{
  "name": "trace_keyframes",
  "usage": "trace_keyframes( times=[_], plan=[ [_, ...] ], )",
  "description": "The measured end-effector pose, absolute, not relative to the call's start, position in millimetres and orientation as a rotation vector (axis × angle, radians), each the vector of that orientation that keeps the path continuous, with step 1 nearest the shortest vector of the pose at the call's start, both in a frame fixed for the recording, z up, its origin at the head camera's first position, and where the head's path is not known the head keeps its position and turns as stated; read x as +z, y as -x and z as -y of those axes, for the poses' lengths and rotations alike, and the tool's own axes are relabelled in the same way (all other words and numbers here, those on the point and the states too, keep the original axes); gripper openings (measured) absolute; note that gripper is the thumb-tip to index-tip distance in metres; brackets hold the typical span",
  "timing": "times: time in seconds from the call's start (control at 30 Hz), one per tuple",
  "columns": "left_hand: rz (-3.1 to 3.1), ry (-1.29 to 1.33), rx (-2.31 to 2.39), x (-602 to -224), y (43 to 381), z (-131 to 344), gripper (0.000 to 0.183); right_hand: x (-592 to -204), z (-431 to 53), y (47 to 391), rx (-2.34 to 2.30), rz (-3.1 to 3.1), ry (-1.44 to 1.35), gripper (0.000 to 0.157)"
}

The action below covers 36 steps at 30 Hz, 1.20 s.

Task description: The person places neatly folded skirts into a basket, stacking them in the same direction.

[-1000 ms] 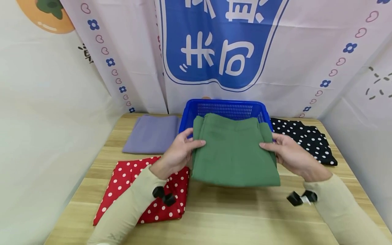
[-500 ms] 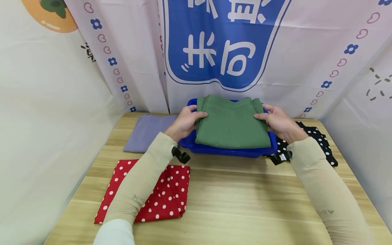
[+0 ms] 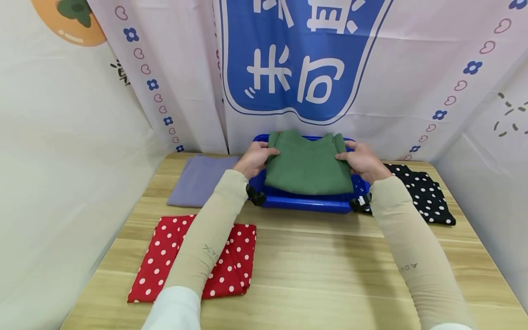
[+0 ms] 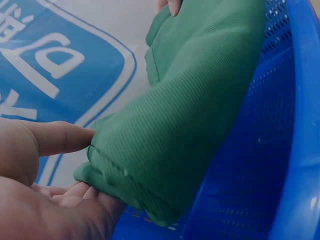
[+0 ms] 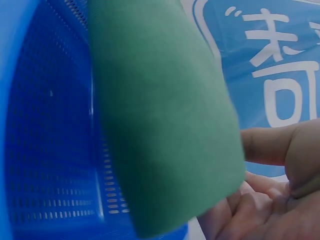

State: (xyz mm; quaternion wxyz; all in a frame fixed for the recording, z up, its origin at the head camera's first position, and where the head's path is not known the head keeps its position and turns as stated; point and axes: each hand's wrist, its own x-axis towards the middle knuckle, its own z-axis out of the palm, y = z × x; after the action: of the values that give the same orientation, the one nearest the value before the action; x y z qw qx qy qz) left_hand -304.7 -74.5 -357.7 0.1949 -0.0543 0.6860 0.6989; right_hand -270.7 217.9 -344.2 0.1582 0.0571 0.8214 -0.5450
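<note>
A folded green cloth (image 3: 309, 165) spans between both hands over the blue plastic basket (image 3: 307, 204). My left hand (image 3: 255, 158) pinches its left edge, thumb on top and fingers underneath, as the left wrist view of the cloth (image 4: 175, 115) shows. At the opposite edge my right hand (image 3: 365, 160) holds the cloth the same way, thumb above. In the right wrist view the cloth (image 5: 165, 115) hangs within the walls of the basket (image 5: 50, 125). Whether it touches the basket floor is hidden.
Left of the basket lies a folded purple cloth (image 3: 198, 181). A red cloth with white dots (image 3: 231, 261) lies nearer, partly under the left forearm. To the right is a black dotted cloth (image 3: 429, 197). A printed curtain (image 3: 185, 68) hangs behind the wooden table (image 3: 313, 275).
Both hands have carried the green cloth forward from in front of the basket to over it, then slightly lower into it. The hands have come a little closer together.
</note>
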Motion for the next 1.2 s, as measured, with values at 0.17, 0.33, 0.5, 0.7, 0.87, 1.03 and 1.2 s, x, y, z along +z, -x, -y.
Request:
trace_keyframes(
  times=[0.17,0.33,0.5,0.7,0.87,1.03,1.2],
  plan=[
    [-1.979,0.151,1.897,-365,304,73,0.055,-354,-216,275,-1.527,-2.336,-0.178,0.065],
    [-2.076,0.134,1.816,-369,304,74,0.060,-358,-217,276,-1.523,-2.306,-0.191,0.065],
    [-2.486,-0.044,1.457,-368,299,83,0.059,-355,-230,271,-1.547,-2.277,-0.164,0.067],
    [-2.837,-0.329,1.063,-361,290,100,0.061,-347,-265,260,-1.595,-2.416,-0.158,0.068],
    [-2.926,-0.448,0.746,-362,284,111,0.073,-348,-299,248,-1.330,-2.697,-0.127,0.084],
    [-2.891,-0.517,0.463,-372,274,114,0.095,-363,-329,240,-0.976,-2.870,-0.029,0.095],
    [-2.912,-0.602,0.260,-387,267,113,0.103,-391,-349,235,-0.626,-2.902,0.076,0.097]
  ],
)
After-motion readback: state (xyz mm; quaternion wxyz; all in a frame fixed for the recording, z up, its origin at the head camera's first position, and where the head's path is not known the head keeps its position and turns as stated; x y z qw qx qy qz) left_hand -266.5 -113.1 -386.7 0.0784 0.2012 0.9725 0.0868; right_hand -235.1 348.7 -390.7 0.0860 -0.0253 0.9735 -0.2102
